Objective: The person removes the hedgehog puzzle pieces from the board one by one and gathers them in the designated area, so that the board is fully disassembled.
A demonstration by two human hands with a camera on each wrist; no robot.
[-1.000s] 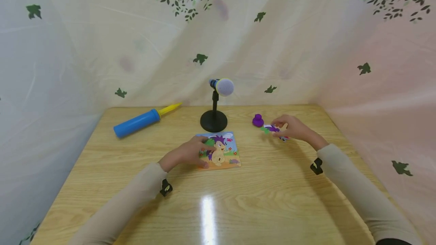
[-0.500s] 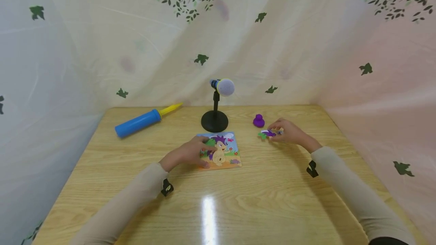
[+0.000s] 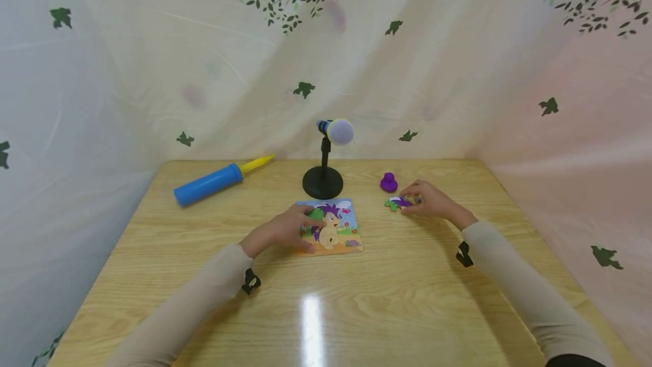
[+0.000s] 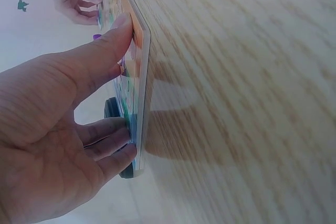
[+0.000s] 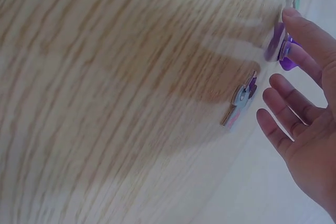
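Note:
My left hand (image 3: pixel 292 228) rests on a square picture puzzle (image 3: pixel 330 237) with a cartoon hedgehog on it. Its thumb and fingertips press on the face near the left side, as the left wrist view also shows. To the right, my right hand (image 3: pixel 430 200) pinches a green and purple puzzle piece (image 3: pixel 394 204) between thumb and forefinger, low over the table. In the right wrist view that hand's other fingers are spread loosely. Below them, more puzzle pieces (image 5: pixel 241 98) lie on the wood, partly hidden by the hand in the head view.
A small purple rounded object (image 3: pixel 389 182) stands just behind the held piece. Behind the puzzle is a toy microphone (image 3: pixel 340 132) on a black round stand (image 3: pixel 323 184). A blue hand pump (image 3: pixel 209 184) with a yellow nozzle lies back left. Leaf-printed cloth hangs behind the table.
My right hand has shifted left and slightly towards me with the puzzle piece, now in front of the purple object. The left hand stays on the puzzle.

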